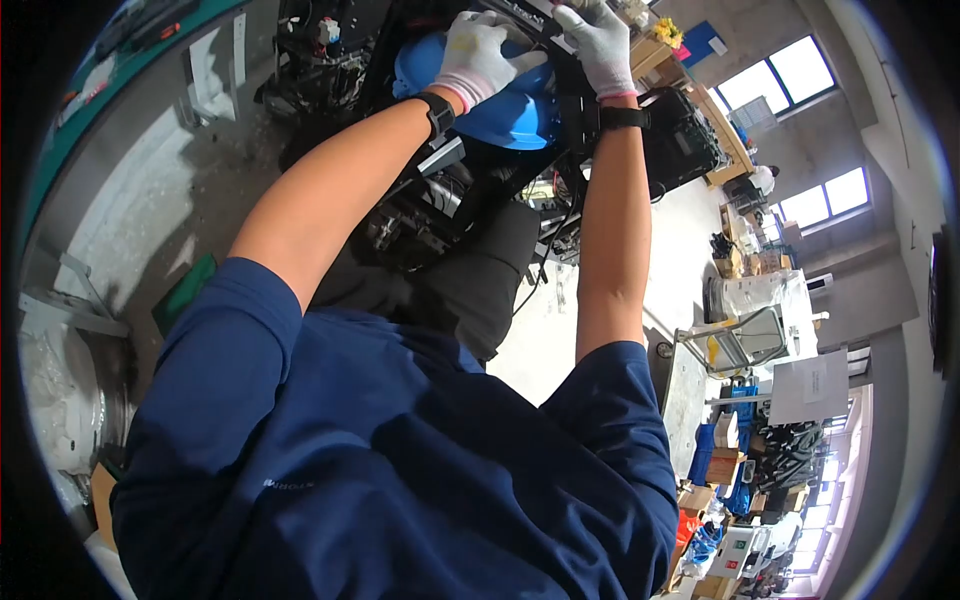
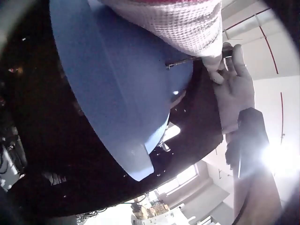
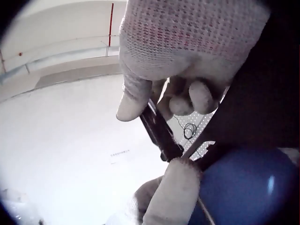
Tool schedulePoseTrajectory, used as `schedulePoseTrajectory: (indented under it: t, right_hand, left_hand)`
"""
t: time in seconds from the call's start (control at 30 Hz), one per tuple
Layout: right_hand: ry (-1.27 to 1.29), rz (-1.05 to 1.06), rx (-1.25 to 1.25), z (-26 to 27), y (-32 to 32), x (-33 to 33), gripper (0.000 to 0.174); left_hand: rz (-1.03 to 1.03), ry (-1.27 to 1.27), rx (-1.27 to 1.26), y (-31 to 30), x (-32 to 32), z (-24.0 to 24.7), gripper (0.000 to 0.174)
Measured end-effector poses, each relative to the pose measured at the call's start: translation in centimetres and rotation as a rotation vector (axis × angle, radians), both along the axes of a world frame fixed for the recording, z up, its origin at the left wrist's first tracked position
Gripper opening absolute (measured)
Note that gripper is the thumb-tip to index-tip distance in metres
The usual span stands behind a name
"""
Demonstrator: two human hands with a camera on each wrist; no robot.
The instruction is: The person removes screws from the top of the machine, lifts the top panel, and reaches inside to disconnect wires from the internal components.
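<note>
My gloved right hand [image 1: 600,48] grips the black handle of a screwdriver [image 3: 161,133], the thumb lying along it. My gloved left hand [image 1: 482,58] pinches it just below the handle, where a finger and thumb meet in the right wrist view. The thin metal shaft shows past the left hand, its tip in front of a blue rounded plastic shell [image 2: 117,89] in the left wrist view. That shell lies below both hands, with a rim and a projecting tab. A dark panel [image 2: 56,154] stands behind it.
Dark machinery with cables [image 1: 320,70] stands at the upper left, beside a green-topped bench [image 1: 110,80]. A black case-like unit [image 1: 685,135] is right of the right wrist. Farther right are a trolley [image 1: 690,370], boxes and windows.
</note>
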State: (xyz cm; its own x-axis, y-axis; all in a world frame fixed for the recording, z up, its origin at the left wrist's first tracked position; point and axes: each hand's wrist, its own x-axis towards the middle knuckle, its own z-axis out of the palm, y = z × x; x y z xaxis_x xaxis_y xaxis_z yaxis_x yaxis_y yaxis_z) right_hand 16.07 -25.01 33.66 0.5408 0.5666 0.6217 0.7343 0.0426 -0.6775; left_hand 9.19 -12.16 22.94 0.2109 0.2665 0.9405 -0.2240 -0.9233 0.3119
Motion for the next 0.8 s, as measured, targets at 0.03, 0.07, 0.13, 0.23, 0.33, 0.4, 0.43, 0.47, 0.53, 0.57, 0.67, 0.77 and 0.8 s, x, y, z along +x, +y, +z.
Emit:
schedulePoseTrajectory:
  t: [0.03, 0.07, 0.13, 0.23, 0.33, 0.4, 0.43, 0.47, 0.53, 0.57, 0.67, 0.77, 0.8]
  right_hand:
    - [-0.03, -0.012, -0.002, 0.1, 0.0, -0.1, 0.009]
    - [-0.033, -0.008, 0.0, 0.1, 0.0, -0.1, 0.009]
    - [0.086, 0.109, 0.037, 0.1, -0.1, -0.1, 0.009]
    - [0.034, 0.104, 0.003, -0.3, 0.1, 0.3, 0.015]
    - [0.102, 0.208, -0.023, 0.1, -0.4, -0.1, 0.027]
    - [0.005, 0.174, -0.042, 0.3, -0.4, -0.5, 0.028]
    - [0.005, 0.171, -0.039, 0.3, -0.3, -0.8, 0.028]
    - [0.067, 0.192, -0.025, 0.3, -0.3, -1.0, 0.027]
    - [0.127, 0.211, -0.011, 0.2, -0.5, -1.1, 0.027]
    - [0.148, 0.209, -0.012, 0.0, -0.5, -0.8, 0.027]
    - [0.207, 0.235, 0.019, 0.2, 0.0, -0.4, 0.02]
    - [0.239, 0.272, 0.047, -0.4, -0.1, 0.7, 0.009]
    - [0.244, 0.267, 0.049, -0.3, -0.1, 0.7, 0.009]
  left_hand:
    - [0.043, 0.023, -0.009, 0.0, 0.1, 0.1, 0.025]
    - [0.046, 0.02, -0.008, 0.1, 0.2, 0.1, 0.025]
    - [-0.004, -0.003, -0.009, 0.3, 0.4, -0.2, 0.025]
    - [-0.025, -0.029, -0.003, 0.4, 0.3, 0.0, 0.027]
    - [-0.134, -0.006, -0.056, 0.6, 0.3, -0.3, 0.028]
    - [-0.142, 0.121, -0.115, 0.6, 0.2, -0.5, 0.041]
    - [-0.145, 0.121, -0.112, 0.6, 0.8, -0.6, 0.041]
    - [-0.178, 0.01, -0.246, 0.5, 1.6, -0.5, 0.035]
    - [-0.214, -0.104, -0.379, 0.6, 1.3, 0.0, 0.032]
    - [-0.197, -0.034, -0.182, 1.1, -0.1, 0.9, 0.029]
    - [-0.087, -0.132, 0.081, 1.6, -0.8, 1.8, 0.036]
    - [-0.712, 0.046, -0.384, 1.1, -1.3, 1.9, 0.038]
    - [-0.715, 0.052, -0.386, 1.0, -1.5, 2.0, 0.038]
